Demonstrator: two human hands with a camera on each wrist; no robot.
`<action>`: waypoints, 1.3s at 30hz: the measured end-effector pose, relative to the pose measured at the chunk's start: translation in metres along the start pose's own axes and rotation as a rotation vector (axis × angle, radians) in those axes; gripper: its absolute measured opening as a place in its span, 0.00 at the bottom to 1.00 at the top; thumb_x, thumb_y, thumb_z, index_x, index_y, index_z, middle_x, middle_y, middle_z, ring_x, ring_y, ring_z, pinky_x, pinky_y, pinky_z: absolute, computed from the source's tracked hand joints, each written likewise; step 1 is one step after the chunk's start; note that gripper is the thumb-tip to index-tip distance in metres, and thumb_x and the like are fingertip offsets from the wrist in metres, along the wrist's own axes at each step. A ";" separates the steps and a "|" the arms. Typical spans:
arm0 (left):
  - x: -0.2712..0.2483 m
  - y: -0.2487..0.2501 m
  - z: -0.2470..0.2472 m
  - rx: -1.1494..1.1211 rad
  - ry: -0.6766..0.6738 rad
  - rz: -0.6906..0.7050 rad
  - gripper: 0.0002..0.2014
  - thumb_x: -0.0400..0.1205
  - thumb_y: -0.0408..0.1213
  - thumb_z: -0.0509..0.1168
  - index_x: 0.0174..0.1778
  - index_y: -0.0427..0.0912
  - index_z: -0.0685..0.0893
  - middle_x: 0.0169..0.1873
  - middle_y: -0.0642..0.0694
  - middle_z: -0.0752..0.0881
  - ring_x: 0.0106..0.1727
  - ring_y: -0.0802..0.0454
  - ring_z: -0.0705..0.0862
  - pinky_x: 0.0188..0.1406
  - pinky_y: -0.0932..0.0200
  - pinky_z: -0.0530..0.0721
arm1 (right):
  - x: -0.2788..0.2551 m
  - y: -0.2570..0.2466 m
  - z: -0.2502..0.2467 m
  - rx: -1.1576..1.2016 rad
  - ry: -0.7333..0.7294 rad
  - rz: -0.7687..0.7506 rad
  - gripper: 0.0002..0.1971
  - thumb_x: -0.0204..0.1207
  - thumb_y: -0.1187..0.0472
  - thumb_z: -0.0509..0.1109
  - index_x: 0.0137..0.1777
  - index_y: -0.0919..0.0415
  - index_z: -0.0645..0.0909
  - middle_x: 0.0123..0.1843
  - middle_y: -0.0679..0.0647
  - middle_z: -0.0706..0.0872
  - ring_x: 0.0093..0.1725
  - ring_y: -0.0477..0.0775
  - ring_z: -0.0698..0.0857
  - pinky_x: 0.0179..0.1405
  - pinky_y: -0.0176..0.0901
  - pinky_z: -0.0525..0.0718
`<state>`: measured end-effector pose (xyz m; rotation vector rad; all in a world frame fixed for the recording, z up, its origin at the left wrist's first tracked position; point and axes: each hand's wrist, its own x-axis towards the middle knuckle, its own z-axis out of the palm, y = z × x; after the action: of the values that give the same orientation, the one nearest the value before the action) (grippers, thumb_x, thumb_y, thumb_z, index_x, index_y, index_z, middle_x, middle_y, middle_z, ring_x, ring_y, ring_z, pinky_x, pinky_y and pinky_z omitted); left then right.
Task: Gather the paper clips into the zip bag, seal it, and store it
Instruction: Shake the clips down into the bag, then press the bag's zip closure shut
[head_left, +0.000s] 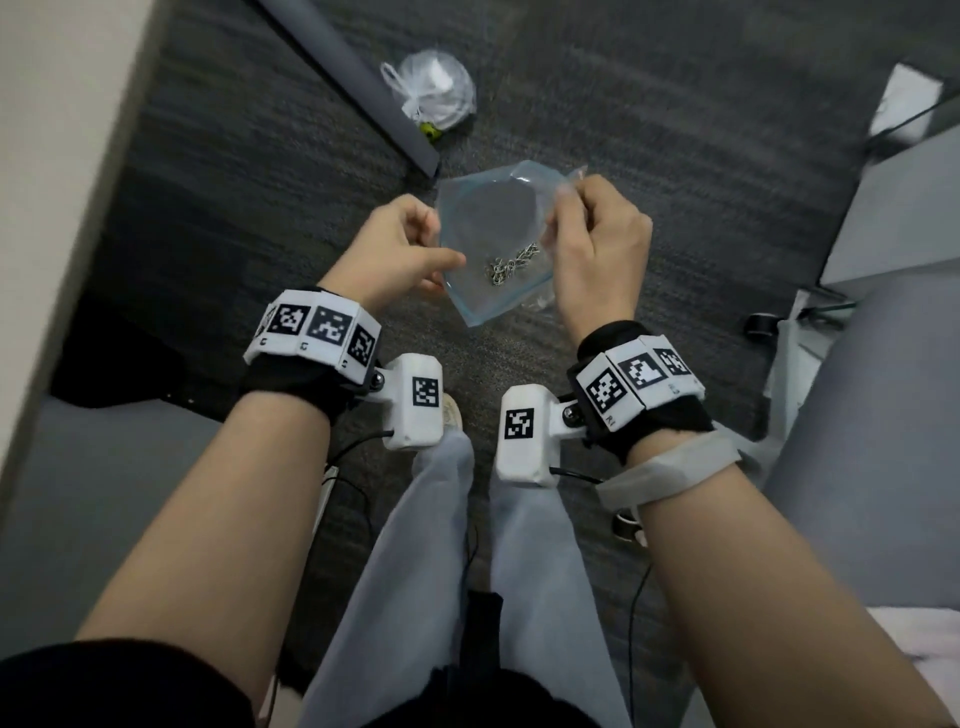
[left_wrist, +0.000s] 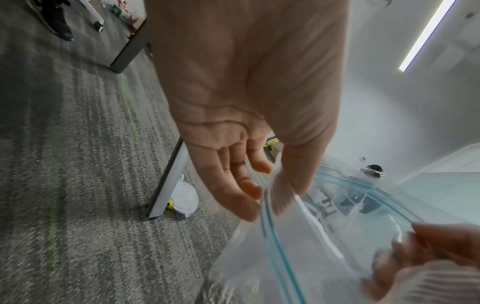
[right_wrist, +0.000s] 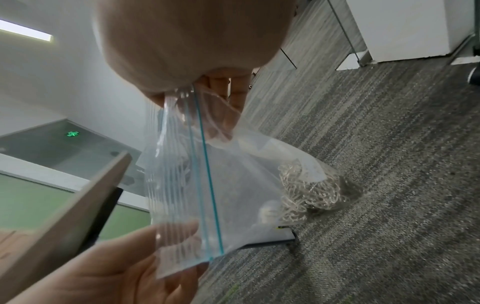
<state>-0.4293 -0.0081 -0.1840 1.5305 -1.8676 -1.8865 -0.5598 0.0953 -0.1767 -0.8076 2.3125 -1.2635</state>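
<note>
A clear zip bag (head_left: 493, 218) with a teal zip line hangs in the air between my hands, above the carpet. A heap of silver paper clips (head_left: 511, 262) lies inside it at the bottom (right_wrist: 309, 191). My left hand (head_left: 400, 249) pinches the bag's left top corner (left_wrist: 270, 197) between thumb and fingers. My right hand (head_left: 592, 234) pinches the right top corner (right_wrist: 187, 98). The bag's mouth (right_wrist: 205, 174) runs between the two hands; whether the zip is pressed together I cannot tell.
Grey carpet (head_left: 675, 182) spreads below. A tied white plastic bag (head_left: 434, 93) lies by a grey table leg (head_left: 353, 78). A pale desk edge (head_left: 62, 182) runs on the left, white furniture (head_left: 893, 218) on the right. My legs (head_left: 441, 545) stand below the hands.
</note>
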 end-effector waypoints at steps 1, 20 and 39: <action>-0.007 0.013 -0.003 0.013 0.005 0.008 0.18 0.74 0.23 0.69 0.33 0.45 0.68 0.29 0.47 0.75 0.25 0.58 0.79 0.22 0.67 0.83 | 0.001 -0.013 -0.007 0.008 0.010 -0.004 0.14 0.79 0.58 0.59 0.30 0.54 0.74 0.27 0.54 0.80 0.28 0.52 0.76 0.34 0.53 0.77; -0.165 0.163 -0.085 -0.092 0.200 0.268 0.13 0.75 0.23 0.65 0.39 0.49 0.77 0.33 0.49 0.82 0.25 0.66 0.81 0.21 0.69 0.78 | -0.023 -0.214 -0.079 0.112 -0.008 -0.086 0.19 0.73 0.57 0.58 0.28 0.67 0.83 0.29 0.58 0.88 0.35 0.58 0.85 0.45 0.52 0.83; -0.235 0.156 -0.269 -0.278 0.551 0.333 0.11 0.75 0.23 0.63 0.42 0.45 0.81 0.32 0.46 0.80 0.24 0.58 0.79 0.27 0.63 0.81 | -0.045 -0.386 0.057 0.236 -0.320 -0.290 0.17 0.66 0.58 0.58 0.20 0.59 0.82 0.19 0.50 0.82 0.28 0.55 0.82 0.37 0.50 0.82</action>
<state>-0.2218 -0.0855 0.1369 1.3608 -1.4350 -1.3336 -0.3765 -0.0778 0.1251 -1.1932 1.8037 -1.3753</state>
